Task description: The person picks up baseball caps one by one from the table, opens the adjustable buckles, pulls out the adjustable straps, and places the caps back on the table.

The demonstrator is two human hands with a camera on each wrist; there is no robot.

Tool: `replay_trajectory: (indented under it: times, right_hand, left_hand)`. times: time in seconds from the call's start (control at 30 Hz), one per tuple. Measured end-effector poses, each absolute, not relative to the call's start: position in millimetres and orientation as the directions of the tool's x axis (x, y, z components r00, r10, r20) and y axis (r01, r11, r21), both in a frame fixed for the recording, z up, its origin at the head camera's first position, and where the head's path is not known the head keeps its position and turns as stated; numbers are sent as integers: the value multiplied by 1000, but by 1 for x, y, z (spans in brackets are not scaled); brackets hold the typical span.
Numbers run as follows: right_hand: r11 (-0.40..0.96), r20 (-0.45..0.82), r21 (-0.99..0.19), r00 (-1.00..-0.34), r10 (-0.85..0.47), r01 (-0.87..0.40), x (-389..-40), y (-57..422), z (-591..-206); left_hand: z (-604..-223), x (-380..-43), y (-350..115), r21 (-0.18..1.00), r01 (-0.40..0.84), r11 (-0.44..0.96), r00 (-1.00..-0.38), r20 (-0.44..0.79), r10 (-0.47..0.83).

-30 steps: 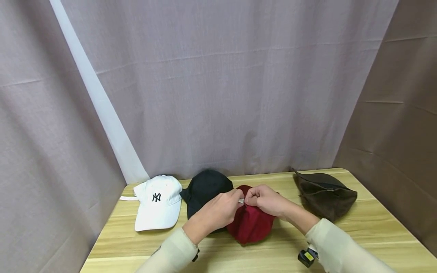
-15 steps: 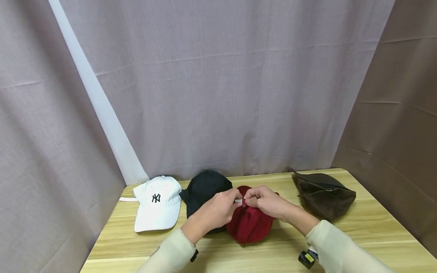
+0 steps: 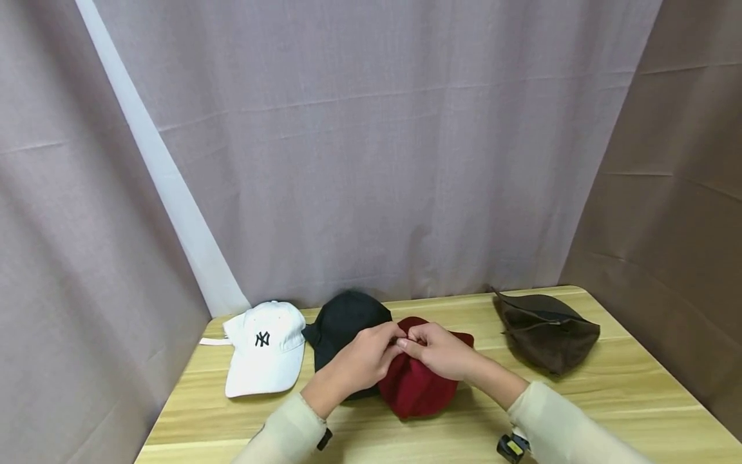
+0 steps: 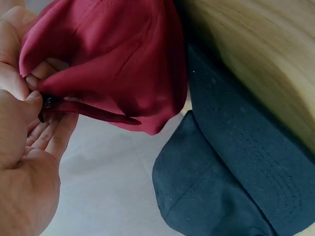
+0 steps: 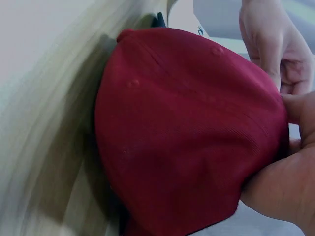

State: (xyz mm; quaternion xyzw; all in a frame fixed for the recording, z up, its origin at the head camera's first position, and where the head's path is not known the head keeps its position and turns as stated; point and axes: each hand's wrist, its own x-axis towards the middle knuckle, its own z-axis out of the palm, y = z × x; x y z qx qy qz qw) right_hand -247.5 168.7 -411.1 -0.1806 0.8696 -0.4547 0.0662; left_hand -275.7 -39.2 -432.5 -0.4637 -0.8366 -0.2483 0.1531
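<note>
A red baseball cap (image 3: 418, 390) is between both hands at the middle of the table, its rounded crown toward me in the head view. My left hand (image 3: 364, 356) pinches the cap's narrow red back strap (image 4: 101, 112) near a small dark buckle (image 4: 47, 102), seen in the left wrist view. Opposite it, my right hand (image 3: 443, 351) holds the cap's back edge between thumb and curled fingers. The fingertips of both hands meet at the strap. In the right wrist view the crown (image 5: 187, 123) hides most of the right fingers.
Just left of the red cap lies a black cap (image 3: 348, 322), partly behind my left hand. Further left is a white cap (image 3: 261, 364) with a dark logo. A dark brown cap (image 3: 551, 341) lies at the right. A grey curtain (image 3: 371, 161) hangs behind the wooden table (image 3: 632, 380).
The fingertips have come closer together at the strap, and the pale bit earlier visible by the left fingers is now hidden. My right hand has turned slightly. The other caps stay put.
</note>
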Motion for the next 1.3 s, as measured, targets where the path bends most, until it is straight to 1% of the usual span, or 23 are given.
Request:
replay_trajectory:
  times: [0.07,0.2,0.37,0.53,0.83,1.13,1.3]
  right_hand:
    - [497,36,-840,-935,-354,-220,-246,166,-413]
    - [455,-9,-879,-950,-313,-141,-242,164,-415]
    - [421,-33,-901,-952,-304,-104,-238,163,-414]
    - [401,-29,-910,-951,-308,-102,-239,166,-414]
    - [357,-40,-927,-916,-398,-114,-243,173,-417]
    - [393,-71,-912,-900,-429,-115,-244,177,-416]
    - [417,-84,-899,-881,-465,-134,-247,181,-414]
  left_hand:
    - [-434,-276,-40,287,851,440,-525,483,701]
    - [-435,-276,-41,279,864,420,-504,485,715]
    - [-437,-276,-41,284,875,391,-483,499,719]
    - [-440,-278,-40,296,878,375,-477,491,729]
    - [-439,-275,-43,302,884,357,-466,506,725]
    - [-439,-275,-41,316,885,343,-462,493,738]
    - [-443,-276,-41,324,886,331,-458,509,729]
